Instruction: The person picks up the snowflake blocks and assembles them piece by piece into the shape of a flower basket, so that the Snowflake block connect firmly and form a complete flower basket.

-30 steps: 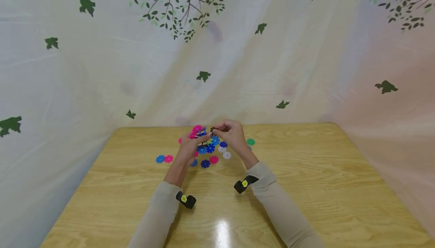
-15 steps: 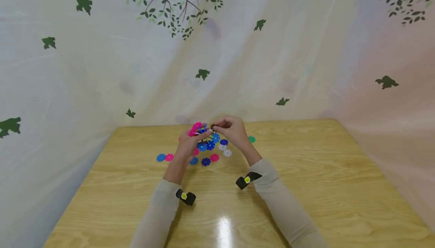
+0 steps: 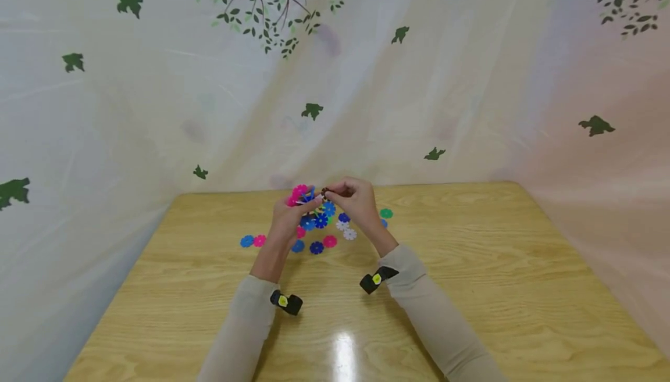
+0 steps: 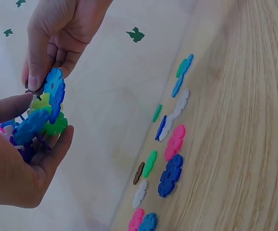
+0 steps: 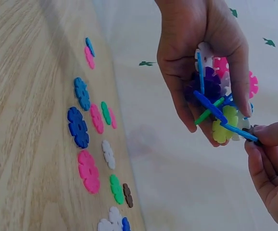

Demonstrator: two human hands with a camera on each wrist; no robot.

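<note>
My left hand (image 3: 287,219) holds a cluster of interlocked flower-shaped plastic discs (image 5: 210,91) above the table. Pink, blue, purple, white, yellow and green discs make up the cluster, its far side partly hidden by the fingers. Between thumb and fingertips, my right hand (image 3: 358,200) pinches a dark brown flower disc (image 4: 35,90) against the cluster's edge. A light blue disc (image 4: 55,91) juts out beside it in the left wrist view. Whether the brown disc's slot sits in another disc is too small to tell.
Loose flower discs lie flat on the wooden table (image 3: 460,289) below the hands, among them a pink disc (image 3: 330,241), a dark blue disc (image 3: 316,247) and a white disc (image 3: 349,234). A green disc (image 3: 386,213) lies to the right. A patterned cloth (image 3: 366,109) hangs behind the table.
Both hands have shifted slightly left, with the cluster tilting a little. The right hand keeps its pinch on the brown disc throughout.
</note>
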